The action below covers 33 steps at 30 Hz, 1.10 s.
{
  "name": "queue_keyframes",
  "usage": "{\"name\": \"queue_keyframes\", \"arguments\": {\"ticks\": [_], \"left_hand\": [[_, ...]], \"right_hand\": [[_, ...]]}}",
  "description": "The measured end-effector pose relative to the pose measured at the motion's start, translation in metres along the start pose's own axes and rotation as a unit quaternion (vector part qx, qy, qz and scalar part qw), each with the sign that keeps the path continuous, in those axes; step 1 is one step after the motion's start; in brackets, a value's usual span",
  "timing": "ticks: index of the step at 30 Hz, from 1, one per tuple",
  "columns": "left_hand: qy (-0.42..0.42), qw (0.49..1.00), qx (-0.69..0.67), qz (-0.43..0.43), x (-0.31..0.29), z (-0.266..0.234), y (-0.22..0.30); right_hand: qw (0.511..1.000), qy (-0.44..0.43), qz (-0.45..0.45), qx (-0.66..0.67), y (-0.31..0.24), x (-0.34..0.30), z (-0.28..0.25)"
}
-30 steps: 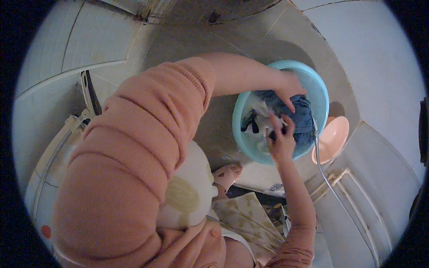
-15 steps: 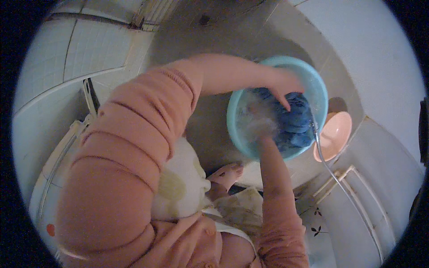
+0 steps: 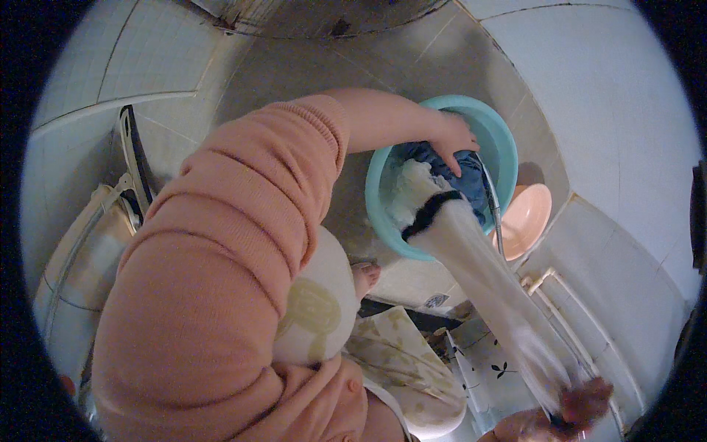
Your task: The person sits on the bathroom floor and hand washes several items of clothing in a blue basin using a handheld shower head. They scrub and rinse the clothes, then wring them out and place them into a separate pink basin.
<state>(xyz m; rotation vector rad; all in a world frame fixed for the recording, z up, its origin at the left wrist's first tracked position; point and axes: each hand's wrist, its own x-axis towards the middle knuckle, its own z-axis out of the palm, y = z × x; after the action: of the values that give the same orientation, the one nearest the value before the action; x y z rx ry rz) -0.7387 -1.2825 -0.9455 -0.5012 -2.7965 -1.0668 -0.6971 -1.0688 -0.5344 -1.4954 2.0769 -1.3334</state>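
Observation:
A long white cloth (image 3: 490, 272) with a dark band stretches from the light blue basin (image 3: 375, 195) toward the lower right. My right hand (image 3: 583, 412), blurred, grips its far end, closed around the fabric. The cloth's other end lies bunched in the basin. Beside that bunch is a dark blue cloth (image 3: 471, 173), with my left hand (image 3: 451, 140) resting over its upper part. The left thumb is spread away from the fingers, and the fingertips are partly hidden. A thin metallic hose (image 3: 496, 214) runs over the basin's rim to near my left fingers.
A pink bowl (image 3: 530, 221) leans between the basin and the wall. White pipes (image 3: 589, 317) run along the lower right wall. Tiled floor (image 3: 324, 81) surrounds the basin, and my foot (image 3: 366, 278) stands close to it.
My right hand has come out of the basin to the lower right, drawing the white cloth out at length. My left hand stays over the blue cloth. The hose now reaches further into the basin.

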Motion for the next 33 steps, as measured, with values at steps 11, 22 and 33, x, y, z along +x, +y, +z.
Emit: {"name": "queue_keyframes", "arguments": {"ticks": [11,22,33], "left_hand": [[-0.02,0.999,0.014,-0.043,-0.001,-0.013,0.004],[0.002,0.998,-0.05,-0.026,0.002,-0.002,-0.001],[0.012,1.0,0.007,0.005,0.001,-0.013,0.003]], "right_hand": [[0.953,-0.176,0.117,-0.218,0.174,-0.051,0.102],[0.872,-0.328,0.143,-0.333,0.293,-0.072,0.239],[0.852,-0.324,0.14,-0.388,0.311,-0.061,0.245]]}}
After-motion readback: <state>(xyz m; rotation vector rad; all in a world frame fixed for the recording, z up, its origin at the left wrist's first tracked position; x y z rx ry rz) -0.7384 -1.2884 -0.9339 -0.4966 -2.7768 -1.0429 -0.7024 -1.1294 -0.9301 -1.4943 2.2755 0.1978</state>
